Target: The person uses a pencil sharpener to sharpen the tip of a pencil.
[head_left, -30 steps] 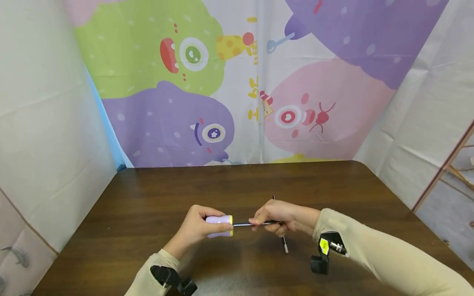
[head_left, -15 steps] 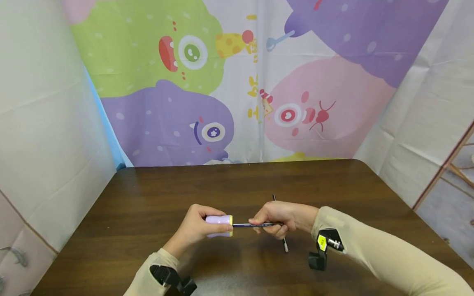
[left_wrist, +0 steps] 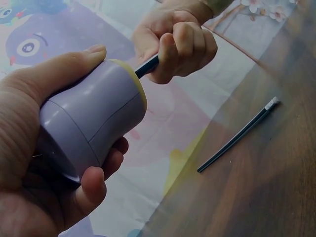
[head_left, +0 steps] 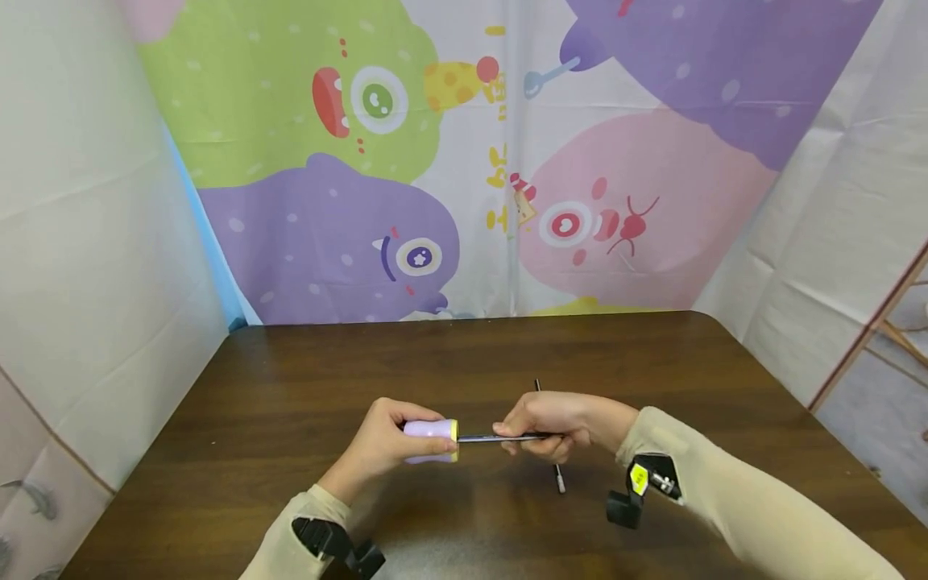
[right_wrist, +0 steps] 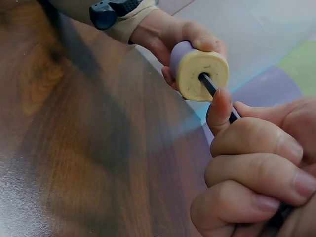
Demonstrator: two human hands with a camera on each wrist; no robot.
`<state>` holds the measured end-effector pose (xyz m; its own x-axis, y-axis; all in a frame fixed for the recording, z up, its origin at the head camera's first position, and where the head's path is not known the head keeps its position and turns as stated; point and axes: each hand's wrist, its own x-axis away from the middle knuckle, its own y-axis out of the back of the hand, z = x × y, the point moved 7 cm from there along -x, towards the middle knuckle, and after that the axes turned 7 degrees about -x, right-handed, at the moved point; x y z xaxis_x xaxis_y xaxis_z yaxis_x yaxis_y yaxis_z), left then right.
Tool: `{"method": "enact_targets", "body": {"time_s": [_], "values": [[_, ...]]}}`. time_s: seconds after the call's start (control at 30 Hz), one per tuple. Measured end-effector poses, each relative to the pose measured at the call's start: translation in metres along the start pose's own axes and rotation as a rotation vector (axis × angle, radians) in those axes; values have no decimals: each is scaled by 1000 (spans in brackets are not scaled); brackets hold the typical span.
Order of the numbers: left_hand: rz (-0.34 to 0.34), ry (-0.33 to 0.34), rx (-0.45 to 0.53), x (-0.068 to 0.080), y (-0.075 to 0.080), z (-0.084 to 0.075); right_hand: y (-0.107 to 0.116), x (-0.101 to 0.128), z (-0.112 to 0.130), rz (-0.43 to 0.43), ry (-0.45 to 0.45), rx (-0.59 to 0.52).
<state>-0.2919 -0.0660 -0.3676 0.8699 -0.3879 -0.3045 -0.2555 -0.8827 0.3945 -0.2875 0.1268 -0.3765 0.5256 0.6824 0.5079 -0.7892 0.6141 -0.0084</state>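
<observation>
Head view: the left hand [head_left: 373,443] curls round a purple sharpener [head_left: 428,430] held above the counter [head_left: 290,387], while the right hand [head_left: 544,423] grips a dark pencil [head_left: 478,439] seated in its yellow end.
Judging by its smooth, glossy shell, the sharpener is probably light, stiff and a little slippery — its narrowed waist seems the best place to hold. The slim pencil looks rigid, its hidden point likely fragile; the shaft near the hole should give good purchase. A second pencil [left_wrist: 236,138] lies on the counter below the right hand. No brand is legible; the wrist label [head_left: 639,479] and sideways backdrop lettering [head_left: 496,219] cannot be read.
</observation>
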Motion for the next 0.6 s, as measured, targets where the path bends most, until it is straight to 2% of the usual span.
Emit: {"method": "enact_targets", "body": {"time_s": [0.13,0.37,0.6], "values": [[3,-3,11,0,2,0,1,3,-1,37,40,4],[-31,17,18,2,16,3,8,14,0,62,135,28],[-20,19,18,1,16,1,10,17,0,83,162,7]]}}
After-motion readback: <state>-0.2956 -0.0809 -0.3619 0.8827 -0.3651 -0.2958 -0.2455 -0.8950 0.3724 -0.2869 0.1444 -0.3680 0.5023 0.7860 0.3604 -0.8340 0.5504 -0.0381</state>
